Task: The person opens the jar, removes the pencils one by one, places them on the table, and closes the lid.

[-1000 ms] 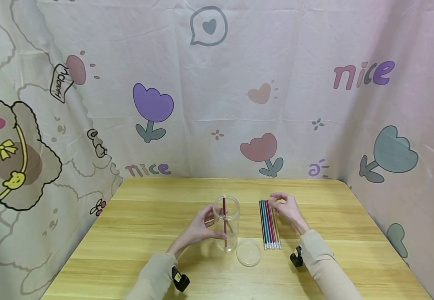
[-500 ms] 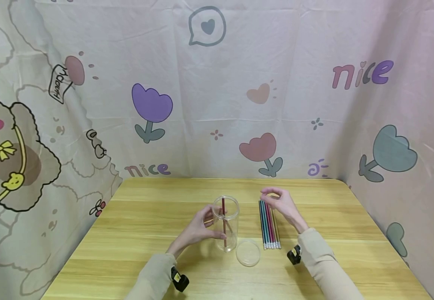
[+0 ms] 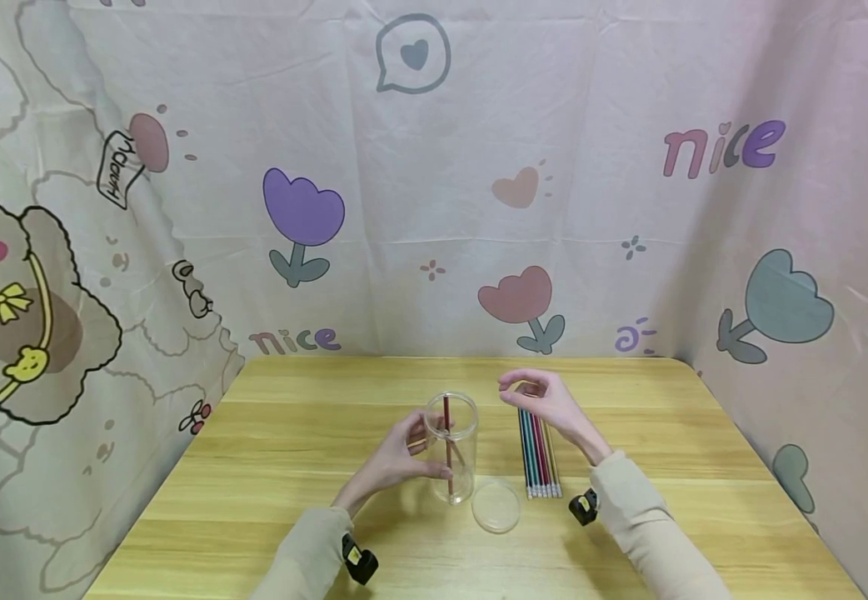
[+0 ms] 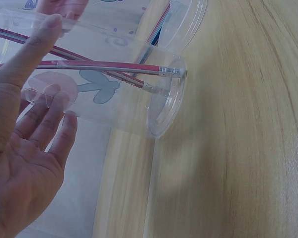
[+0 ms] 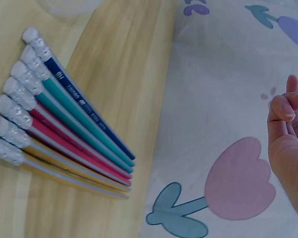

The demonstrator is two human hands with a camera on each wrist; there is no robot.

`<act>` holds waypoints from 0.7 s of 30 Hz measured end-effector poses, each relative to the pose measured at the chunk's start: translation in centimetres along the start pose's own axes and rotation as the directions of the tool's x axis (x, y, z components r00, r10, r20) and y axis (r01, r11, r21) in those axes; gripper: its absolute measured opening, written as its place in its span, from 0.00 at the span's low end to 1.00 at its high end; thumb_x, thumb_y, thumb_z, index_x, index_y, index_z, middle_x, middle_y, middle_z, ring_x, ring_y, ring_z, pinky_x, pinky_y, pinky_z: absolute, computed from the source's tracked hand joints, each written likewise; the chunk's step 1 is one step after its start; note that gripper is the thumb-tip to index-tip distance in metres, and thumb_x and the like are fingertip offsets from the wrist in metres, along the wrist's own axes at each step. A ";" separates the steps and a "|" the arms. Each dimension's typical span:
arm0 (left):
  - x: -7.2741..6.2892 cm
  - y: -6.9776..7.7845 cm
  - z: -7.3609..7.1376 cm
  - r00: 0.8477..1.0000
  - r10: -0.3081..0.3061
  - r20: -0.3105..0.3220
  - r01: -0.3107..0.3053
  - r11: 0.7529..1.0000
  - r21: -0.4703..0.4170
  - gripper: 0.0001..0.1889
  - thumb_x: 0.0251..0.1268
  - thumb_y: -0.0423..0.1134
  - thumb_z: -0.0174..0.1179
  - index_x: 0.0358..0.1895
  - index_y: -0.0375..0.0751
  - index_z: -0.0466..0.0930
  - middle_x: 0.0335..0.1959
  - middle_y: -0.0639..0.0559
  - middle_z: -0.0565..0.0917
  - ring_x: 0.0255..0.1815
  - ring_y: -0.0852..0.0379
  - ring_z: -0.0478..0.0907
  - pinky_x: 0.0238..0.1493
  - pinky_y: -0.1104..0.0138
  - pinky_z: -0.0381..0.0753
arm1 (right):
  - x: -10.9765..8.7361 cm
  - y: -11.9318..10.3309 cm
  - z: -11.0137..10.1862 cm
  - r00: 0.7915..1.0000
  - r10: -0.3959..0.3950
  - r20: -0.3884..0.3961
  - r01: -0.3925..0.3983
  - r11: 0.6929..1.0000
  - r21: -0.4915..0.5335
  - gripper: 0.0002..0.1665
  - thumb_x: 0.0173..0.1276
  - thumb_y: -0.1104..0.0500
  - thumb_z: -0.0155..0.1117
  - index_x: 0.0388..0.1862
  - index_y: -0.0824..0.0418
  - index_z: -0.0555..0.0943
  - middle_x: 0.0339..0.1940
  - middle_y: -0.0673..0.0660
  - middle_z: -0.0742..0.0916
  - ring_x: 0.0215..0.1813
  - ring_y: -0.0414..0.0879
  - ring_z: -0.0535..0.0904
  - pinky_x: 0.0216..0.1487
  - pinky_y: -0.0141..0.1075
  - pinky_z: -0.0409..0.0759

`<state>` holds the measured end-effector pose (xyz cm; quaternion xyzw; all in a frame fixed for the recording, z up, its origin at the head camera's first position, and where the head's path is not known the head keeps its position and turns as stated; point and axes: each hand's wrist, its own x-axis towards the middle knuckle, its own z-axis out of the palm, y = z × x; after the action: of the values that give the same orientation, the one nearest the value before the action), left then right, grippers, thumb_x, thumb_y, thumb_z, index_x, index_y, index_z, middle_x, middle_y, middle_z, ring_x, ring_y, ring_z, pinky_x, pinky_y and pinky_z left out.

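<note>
My left hand (image 3: 396, 454) grips a clear plastic jar (image 3: 466, 458) from its left side, thumb in front and fingers behind. The jar stands upright without a lid. Two red pencils (image 4: 109, 65) lean crosswise inside it, eraser ends at the bottom. To the jar's right, several pencils (image 3: 539, 458) lie side by side on the table: navy, teal, red and yellow, with white erasers toward me. My right hand (image 3: 554, 404) hovers above their far tips, fingers loosely bent and nothing visible between them. In the right wrist view that right hand (image 5: 290, 124) appears at the right edge.
A round clear lid (image 3: 497, 507) lies flat on the wooden table (image 3: 291, 442) between the jar and the pencils, nearer to me. A printed cloth (image 3: 419, 208) hangs behind the table's far edge and along both sides.
My right hand has moved left and slightly up, from beside the yellow pencils to over the far tips of the row. My left hand and the jar have stayed in place.
</note>
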<state>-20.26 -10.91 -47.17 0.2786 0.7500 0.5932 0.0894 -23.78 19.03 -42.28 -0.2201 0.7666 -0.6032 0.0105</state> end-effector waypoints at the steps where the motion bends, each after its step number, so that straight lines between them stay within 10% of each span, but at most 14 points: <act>1: 0.0 0.0 0.0 1.000 -0.001 0.000 0.001 1.000 0.000 0.38 0.50 0.36 0.79 0.65 0.37 0.69 0.67 0.31 0.76 0.70 0.34 0.73 0.74 0.42 0.69 | 0.0 -0.2 0.1 1.000 -0.008 0.011 0.008 1.000 -0.002 0.17 0.68 0.61 0.68 0.53 0.66 0.82 0.49 0.66 0.87 0.37 0.36 0.85 0.47 0.31 0.85; 15: 0.2 0.0 0.1 1.000 -0.012 -0.010 0.012 1.000 -0.005 0.37 0.49 0.35 0.79 0.64 0.36 0.70 0.67 0.30 0.76 0.70 0.34 0.73 0.75 0.41 0.69 | 0.7 -2.4 1.1 0.977 -0.110 0.180 0.116 0.993 -0.024 0.15 0.69 0.63 0.67 0.53 0.64 0.83 0.38 0.69 0.86 0.32 0.35 0.80 0.38 0.29 0.82; 21: 0.1 0.0 0.1 1.000 -0.012 -0.006 0.012 1.000 0.002 0.38 0.49 0.36 0.79 0.65 0.37 0.70 0.67 0.31 0.76 0.71 0.34 0.72 0.74 0.41 0.69 | 0.9 -3.2 1.5 0.952 -0.144 0.269 0.146 0.989 0.011 0.15 0.69 0.65 0.67 0.53 0.66 0.82 0.26 0.55 0.83 0.27 0.35 0.74 0.31 0.26 0.77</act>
<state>-20.31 -10.75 -47.15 0.2725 0.7525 0.5928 0.0901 -23.16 16.74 -39.44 -0.3556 0.7427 -0.5632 0.0692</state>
